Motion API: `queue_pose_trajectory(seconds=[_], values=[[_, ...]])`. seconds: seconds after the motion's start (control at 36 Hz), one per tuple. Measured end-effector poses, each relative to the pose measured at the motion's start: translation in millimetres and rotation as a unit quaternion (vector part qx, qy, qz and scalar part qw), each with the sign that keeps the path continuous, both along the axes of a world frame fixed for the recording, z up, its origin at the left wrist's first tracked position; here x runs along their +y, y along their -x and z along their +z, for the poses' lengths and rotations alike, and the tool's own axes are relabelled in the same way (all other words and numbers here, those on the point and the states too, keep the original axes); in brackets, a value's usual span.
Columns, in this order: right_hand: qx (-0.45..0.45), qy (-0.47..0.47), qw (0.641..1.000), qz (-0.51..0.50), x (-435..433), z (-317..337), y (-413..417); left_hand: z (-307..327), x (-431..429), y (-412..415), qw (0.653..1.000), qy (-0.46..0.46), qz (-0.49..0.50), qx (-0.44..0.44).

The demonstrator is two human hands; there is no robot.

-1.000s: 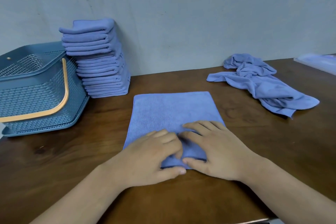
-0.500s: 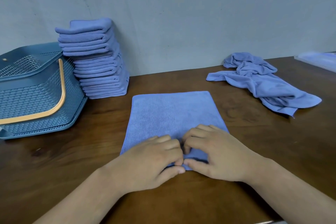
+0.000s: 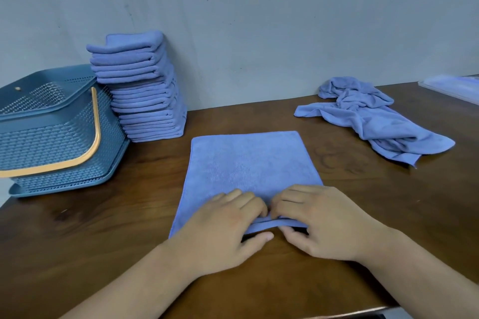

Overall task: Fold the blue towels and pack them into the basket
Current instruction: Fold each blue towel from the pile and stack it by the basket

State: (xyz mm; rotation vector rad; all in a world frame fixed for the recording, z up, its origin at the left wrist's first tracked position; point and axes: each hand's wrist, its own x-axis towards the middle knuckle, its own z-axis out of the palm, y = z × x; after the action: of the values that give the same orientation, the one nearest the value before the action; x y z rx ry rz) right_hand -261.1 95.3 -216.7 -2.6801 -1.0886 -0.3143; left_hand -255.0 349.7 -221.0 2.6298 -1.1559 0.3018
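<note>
Blue towel (image 3: 248, 163) lies flat mid-table, spreading from both hands toward the far side. Its near hem is pinched by the left hand (image 3: 223, 230) and right hand (image 3: 326, 223), knuckles together; the basket (image 3: 51, 137) sits far left.

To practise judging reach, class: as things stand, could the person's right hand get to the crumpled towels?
Probably yes: only table top lies between the right hand and the crumpled towels. It must first release the flat towel it pinches.
</note>
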Motion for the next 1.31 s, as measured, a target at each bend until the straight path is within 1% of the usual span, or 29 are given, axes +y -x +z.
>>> queue_pose_trajectory(seconds=[0.08, 0.17, 0.22, 0.28, 0.36, 0.42, 0.61, 0.75, 0.83, 0.92, 0.97, 1.03, 1.06, 1.14, 1.19, 1.22, 1.28, 1.31], values=[[0.007, -0.026, 0.999, -0.028, -18.0, -3.0, 4.4, -5.8, 7.9, 3.1, 0.999, -0.013, 0.019, -0.045], [0.019, -0.043, 0.997, -0.064, -38.7, -5.3, 9.1, -5.7, 30.9, 7.1, 0.998, -0.011, 0.046, -0.048], [0.032, -0.058, 0.994, -0.087, -50.4, -7.5, 13.1, -5.4, 53.7, 8.5, 0.998, -0.003, 0.06, -0.021], [0.055, -0.098, 0.987, -0.114, -58.6, -8.9, 16.9, -5.5, 77.4, 10.4, 0.997, 0.009, 0.077, 0.008], [0.128, -0.222, 0.955, -0.148, -62.4, -6.6, 20.4, -4.5, 103.0, 14.2, 0.992, 0.045, 0.107, 0.049], [0.169, -0.272, 0.934, -0.159, -60.8, -2.3, 21.3, -2.1, 109.9, 17.6, 0.985, 0.09, 0.125, 0.081], [0.229, -0.36, 0.891, -0.157, -57.8, 7.8, 26.3, 6.8, 108.3, 25.1, 0.95, 0.205, 0.172, 0.163], [0.26, -0.389, 0.871, -0.148, -57.6, 11.6, 27.9, 15.0, 102.6, 30.2, 0.934, 0.233, 0.181, 0.201], [0.267, -0.399, 0.866, -0.141, -55.3, 15.4, 27.6, 21.2, 99.8, 29.5, 0.931, 0.246, 0.179, 0.203], [0.262, -0.428, 0.854, -0.14, -54.6, 21.8, 18.8, 29.6, 99.4, 19.3, 0.917, 0.292, 0.167, 0.216], [0.261, -0.453, 0.842, -0.132, -54.4, 27.5, 5.9, 36.1, 96.9, 7.0, 0.896, 0.345, 0.158, 0.23], [0.272, -0.476, 0.826, -0.133, -54.8, 30.8, -14.9, 43.2, 90.6, -9.7, 0.852, 0.419, 0.161, 0.271], [0.281, -0.491, 0.812, -0.141, -53.9, 32.2, -27.1, 47.5, 87.4, -18.9, 0.832, 0.446, 0.165, 0.287], [0.319, -0.545, 0.756, -0.171, -46.2, 39.4, -64.4, 54.0, 77.2, -58.6, 0.786, 0.496, 0.187, 0.317], [0.334, -0.564, 0.723, -0.218, -39.3, 46.2, -89.5, 55.9, 67.8, -87.3, 0.744, 0.525, 0.22, 0.349], [0.339, -0.565, 0.713, -0.24, -35.9, 45.9, -104.0, 55.1, 64.6, -100.8, 0.727, 0.533, 0.239, 0.36], [0.347, -0.544, 0.712, -0.277, -33.5, 38.2, -129.3, 46.9, 62.2, -124.8, 0.715, 0.522, 0.282, 0.369], [0.346, -0.524, 0.721, -0.294, -33.7, 31.0, -138.7, 40.1, 62.4, -132.6, 0.716, 0.509, 0.3, 0.372]])
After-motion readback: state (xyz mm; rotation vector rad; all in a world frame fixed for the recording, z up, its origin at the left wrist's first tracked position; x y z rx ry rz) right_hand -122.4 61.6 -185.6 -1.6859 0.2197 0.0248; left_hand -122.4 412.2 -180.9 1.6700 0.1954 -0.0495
